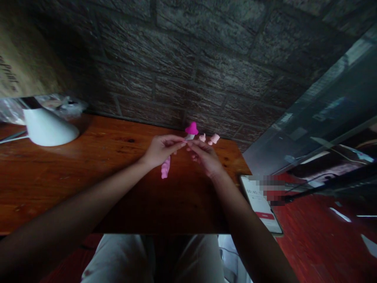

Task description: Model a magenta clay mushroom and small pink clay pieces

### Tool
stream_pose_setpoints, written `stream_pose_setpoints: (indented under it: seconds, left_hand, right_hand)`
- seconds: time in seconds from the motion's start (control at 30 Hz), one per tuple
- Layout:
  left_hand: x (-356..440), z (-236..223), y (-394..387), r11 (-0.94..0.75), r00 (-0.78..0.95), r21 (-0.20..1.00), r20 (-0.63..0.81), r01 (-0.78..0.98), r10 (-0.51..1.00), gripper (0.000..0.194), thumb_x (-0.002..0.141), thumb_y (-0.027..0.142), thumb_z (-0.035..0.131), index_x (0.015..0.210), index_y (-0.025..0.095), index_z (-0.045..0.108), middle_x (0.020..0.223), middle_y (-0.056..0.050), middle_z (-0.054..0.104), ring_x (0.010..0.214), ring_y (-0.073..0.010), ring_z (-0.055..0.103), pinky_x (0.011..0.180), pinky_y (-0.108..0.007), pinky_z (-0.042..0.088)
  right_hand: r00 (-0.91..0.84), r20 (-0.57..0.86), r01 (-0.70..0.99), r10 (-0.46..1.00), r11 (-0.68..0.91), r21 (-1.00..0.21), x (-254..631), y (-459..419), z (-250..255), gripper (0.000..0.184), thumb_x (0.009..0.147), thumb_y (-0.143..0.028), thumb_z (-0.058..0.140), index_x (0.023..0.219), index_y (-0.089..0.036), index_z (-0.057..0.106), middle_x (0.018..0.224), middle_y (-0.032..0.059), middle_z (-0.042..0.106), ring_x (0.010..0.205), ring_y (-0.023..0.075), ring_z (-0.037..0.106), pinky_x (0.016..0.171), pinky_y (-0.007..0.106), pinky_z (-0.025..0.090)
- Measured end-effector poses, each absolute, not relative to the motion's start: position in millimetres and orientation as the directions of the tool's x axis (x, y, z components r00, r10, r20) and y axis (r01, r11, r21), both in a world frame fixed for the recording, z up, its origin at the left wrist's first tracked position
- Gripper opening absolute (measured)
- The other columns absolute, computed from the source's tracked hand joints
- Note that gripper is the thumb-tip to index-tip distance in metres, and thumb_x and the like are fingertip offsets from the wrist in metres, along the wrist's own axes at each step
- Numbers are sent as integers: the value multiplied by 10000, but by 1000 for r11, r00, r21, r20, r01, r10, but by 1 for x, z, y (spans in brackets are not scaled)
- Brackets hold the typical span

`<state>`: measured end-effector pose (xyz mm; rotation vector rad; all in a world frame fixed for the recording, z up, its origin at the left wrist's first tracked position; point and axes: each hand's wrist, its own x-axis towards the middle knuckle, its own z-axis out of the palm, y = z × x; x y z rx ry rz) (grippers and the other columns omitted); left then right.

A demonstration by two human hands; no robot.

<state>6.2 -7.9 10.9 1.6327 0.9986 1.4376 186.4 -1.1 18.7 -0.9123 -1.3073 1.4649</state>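
Note:
My left hand (pixel 162 149) and my right hand (pixel 205 155) meet over the table, thumbs and forefingers pinched, fingertips almost touching. Whatever small piece lies between them is too small to make out. Right behind the fingertips is a mushroom-like figure with a bright magenta cap (pixel 192 128) and a whitish stem (pixel 189 136); I cannot tell whether the fingers touch it. A lumpy pink strip, like modelling clay (pixel 165 169), lies below my left hand, partly hidden by it. Beyond my right hand sit a small pale pink piece (pixel 202 137) and a larger pale pink lump (pixel 214 138).
The wooden table (pixel 59 177) runs up to a dark brick wall (pixel 176 63). A white lamp base (pixel 50 127) stands at the left beside crumpled clear plastic (pixel 72 106). A lit phone (pixel 262 208) lies along the right edge, with red floor (pixel 312 236) beyond.

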Motion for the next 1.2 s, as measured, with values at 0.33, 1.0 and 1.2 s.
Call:
stream_pose_setpoints:
  seconds: [0.33,1.0,1.2]
  left_hand:
    - [7,13,-8,-293,16,956,293,-26,956,315,737,351,796,989,163,764,867,-79,780,540,-105,631,447,-204,454]
    - [3,4,-6,-544,158,677,546,496,823,205,882,231,641,1065,185,723,1056,-64,775,932,-171,726,836,-284,559]
    - [4,1,-5,-525,192,681,505,510,842,212,889,205,628,1078,179,722,1020,-69,781,904,-177,738,858,-303,562]
  right_hand:
    - [-282,47,-176,958,-4,-984,186,-2,21,297,671,-431,825,891,-241,762,768,-14,681,550,56,491,482,193,359]
    - [-380,335,519,862,498,-695,206,7,17,102,841,-234,656,829,-218,757,802,35,738,672,163,616,682,310,442]
    - [-469,304,623,829,555,-551,203,7,11,175,841,-124,624,848,-237,759,862,35,754,737,192,663,753,339,464]
